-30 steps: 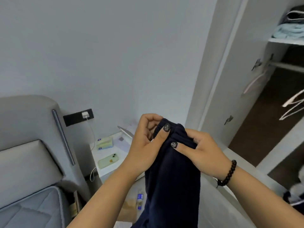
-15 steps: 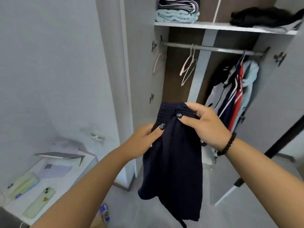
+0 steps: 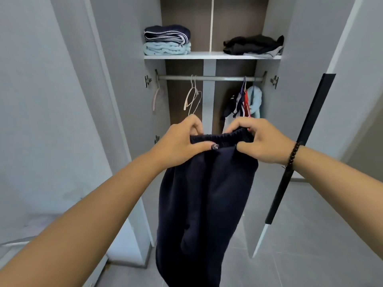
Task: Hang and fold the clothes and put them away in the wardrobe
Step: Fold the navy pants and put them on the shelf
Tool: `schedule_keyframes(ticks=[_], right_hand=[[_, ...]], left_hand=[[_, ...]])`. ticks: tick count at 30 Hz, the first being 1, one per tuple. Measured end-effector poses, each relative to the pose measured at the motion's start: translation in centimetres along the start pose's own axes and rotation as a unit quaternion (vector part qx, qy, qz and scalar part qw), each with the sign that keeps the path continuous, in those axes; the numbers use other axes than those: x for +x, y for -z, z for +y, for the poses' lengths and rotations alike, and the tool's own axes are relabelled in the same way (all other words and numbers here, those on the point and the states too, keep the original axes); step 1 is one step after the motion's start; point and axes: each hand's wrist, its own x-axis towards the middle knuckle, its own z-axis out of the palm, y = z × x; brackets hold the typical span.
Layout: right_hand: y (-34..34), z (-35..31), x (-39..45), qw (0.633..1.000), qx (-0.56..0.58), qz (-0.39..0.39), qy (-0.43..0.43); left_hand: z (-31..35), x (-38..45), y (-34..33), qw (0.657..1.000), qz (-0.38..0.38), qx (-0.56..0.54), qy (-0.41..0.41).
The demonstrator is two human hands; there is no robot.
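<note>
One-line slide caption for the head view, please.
Both hands, left hand and right hand, grip the waistband of dark navy trousers before the open wardrobe, empty hangers behind.

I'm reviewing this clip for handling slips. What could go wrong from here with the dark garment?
The navy garment hangs long from only its waistband, pinched by the left hand and right hand; it could slip or drag on the floor. Reaching in for the empty hangers means freeing one hand, which may let it bunch.

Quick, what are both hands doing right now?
Left hand: gripping the waistband of the dark blue pants.
Right hand: gripping the same waistband.
</note>
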Motion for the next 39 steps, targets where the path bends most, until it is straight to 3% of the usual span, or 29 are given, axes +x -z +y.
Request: schedule_keyframes(ticks=[3, 12, 16, 22, 25, 29, 32, 35, 36, 37, 38, 39], right_hand=[[1.9, 0.8, 0.5, 1.0, 0.0, 0.017, 0.01], [6.9, 6.3, -0.4, 0.996, -0.061, -0.031, -0.063], [8.1, 9.2, -2.4, 0.975, -0.17, -0.071, -0.121], [8.7, 11.5, -5.1, 0.96, -0.199, -0.116, -0.158], [10.7, 11.0, -3.5, 0.957, -0.245, -0.05, -0.147], [13.0, 8.1, 1.0, 0.939, -0.314, 0.101, -0.097], [14.8, 5.8, 3.8, 0.915, -0.317, 0.242, -0.06], [13.6, 5.2, 2.8, 0.874, -0.319, 0.351, 0.105], [12.3, 6.0, 1.9, 0.875, -0.33, 0.327, 0.137], [11.0, 7.5, 1.0, 0.894, -0.347, 0.251, 0.127], [9.8, 9.1, 0.3, 0.917, -0.368, 0.141, 0.06], [8.7, 10.6, -0.3, 0.926, -0.372, 0.035, -0.05]], left_hand=[[0.2, -0.7, -1.2, 0.999, -0.031, -0.029, 0.007], [-3.2, -2.9, -5.3, 0.957, -0.183, 0.225, 0.007], [-3.9, -1.5, -5.1, 0.954, -0.233, 0.154, 0.112], [-3.8, 0.3, -4.2, 0.953, -0.213, 0.009, 0.216], [-2.1, 3.0, -2.7, 0.965, -0.141, -0.042, 0.215], [2.3, 9.0, -1.7, 0.986, 0.081, 0.065, 0.133], [6.1, 11.6, -1.4, 0.957, 0.245, 0.154, 0.028], [6.3, 10.3, -2.8, 0.904, 0.381, 0.155, -0.117], [5.3, 9.2, -3.6, 0.91, 0.371, 0.149, -0.113], [4.0, 8.0, -4.4, 0.933, 0.314, 0.162, -0.065], [2.4, 7.1, -5.0, 0.954, 0.221, 0.201, 0.022], [0.9, 6.3, -5.5, 0.954, 0.124, 0.244, 0.125]])
